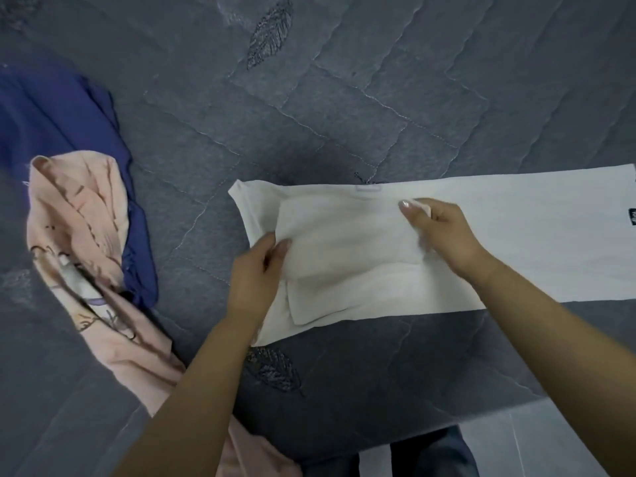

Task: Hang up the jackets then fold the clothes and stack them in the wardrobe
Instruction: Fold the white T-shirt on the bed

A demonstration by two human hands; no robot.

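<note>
the white t-shirt (447,242) lies flat along the near edge of the bed (309,115), sleeves folded in. my left hand (256,277) pinches the folded sleeve layer at its collar end; my right hand (437,232) grips a fold mid-shirt. pink garment (86,218) and blue garment (62,115) sit crumpled toward the bed's left edge.

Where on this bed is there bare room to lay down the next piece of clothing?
Bare quilt lies beyond the white T-shirt, and between it and the pink garment. The left edge is crowded: pink on the blue garment.
</note>
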